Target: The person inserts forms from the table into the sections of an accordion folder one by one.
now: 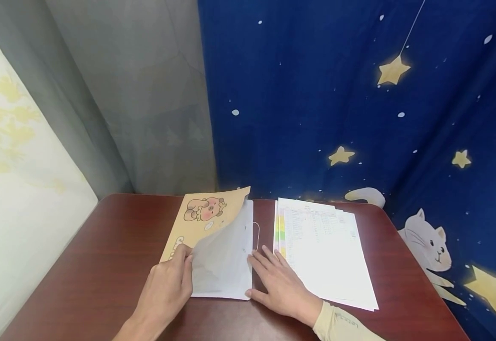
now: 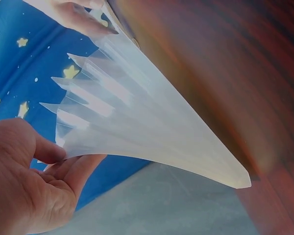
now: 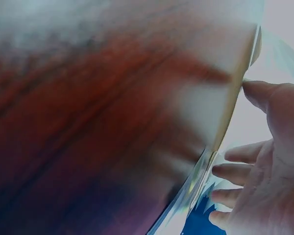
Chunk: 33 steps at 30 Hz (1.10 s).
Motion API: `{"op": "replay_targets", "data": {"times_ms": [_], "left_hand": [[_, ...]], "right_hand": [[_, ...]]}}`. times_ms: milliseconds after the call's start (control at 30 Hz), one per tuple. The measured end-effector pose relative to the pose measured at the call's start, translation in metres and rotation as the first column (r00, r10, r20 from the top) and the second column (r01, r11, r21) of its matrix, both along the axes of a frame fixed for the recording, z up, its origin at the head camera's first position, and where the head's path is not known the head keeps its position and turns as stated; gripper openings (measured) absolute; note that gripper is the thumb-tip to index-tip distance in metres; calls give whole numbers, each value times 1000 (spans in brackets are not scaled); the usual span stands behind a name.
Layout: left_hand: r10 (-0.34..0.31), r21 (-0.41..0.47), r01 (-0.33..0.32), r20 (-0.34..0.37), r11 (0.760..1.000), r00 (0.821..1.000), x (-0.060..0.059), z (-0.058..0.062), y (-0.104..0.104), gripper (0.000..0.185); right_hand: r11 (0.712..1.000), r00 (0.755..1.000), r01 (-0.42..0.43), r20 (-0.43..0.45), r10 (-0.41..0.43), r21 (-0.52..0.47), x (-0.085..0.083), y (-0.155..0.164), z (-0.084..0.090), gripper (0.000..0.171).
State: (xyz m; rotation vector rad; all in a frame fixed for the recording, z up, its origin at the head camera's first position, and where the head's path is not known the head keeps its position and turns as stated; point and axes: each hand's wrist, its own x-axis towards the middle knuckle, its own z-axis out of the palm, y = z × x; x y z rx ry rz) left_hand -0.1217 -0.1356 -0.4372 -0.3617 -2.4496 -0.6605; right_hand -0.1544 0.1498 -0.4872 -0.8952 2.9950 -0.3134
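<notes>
A tan folder [image 1: 213, 208] with a cartoon bear on its cover lies part-way open on the table, the cover curling up to the left. My left hand [image 1: 166, 279] pinches the lifted edge between thumb and bent fingers. Several translucent sleeves [image 2: 122, 117] fan out from that grip in the left wrist view. On the folder's right side my right hand [image 1: 282, 286] has its fingers spread, thumb and fingertips [image 3: 252, 90] at the folder's edge. A thin white elastic loop [image 1: 258, 232] sticks out beside those fingers.
A stack of printed sheets [image 1: 324, 255], some with coloured strips along the left side, lies right of the folder, close to my right hand. The dark red table [image 1: 103, 265] backs onto a grey curtain [image 1: 145, 94] and a blue star-patterned curtain [image 1: 294, 118].
</notes>
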Motion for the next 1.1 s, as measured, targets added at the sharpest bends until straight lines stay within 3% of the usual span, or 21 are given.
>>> {"op": "replay_targets", "data": {"times_ms": [267, 567, 867, 1100], "left_hand": [[-10, -1, 10, 7, 1000, 1000, 0, 3, 0, 8], [2, -5, -2, -6, 1000, 1000, 1, 2, -1, 11], [3, -8, -3, -3, 1000, 1000, 3, 3, -4, 7], [-7, 5, 7, 16, 1000, 1000, -1, 2, -1, 7]], "right_hand": [[994, 993, 40, -105, -51, -104, 8, 7, 10, 69], [961, 961, 106, -220, -165, -255, 23, 24, 21, 43], [917, 912, 261, -235, -336, -301, 43, 55, 26, 42], [849, 852, 456, -143, -503, -267, 53, 93, 37, 44]]}}
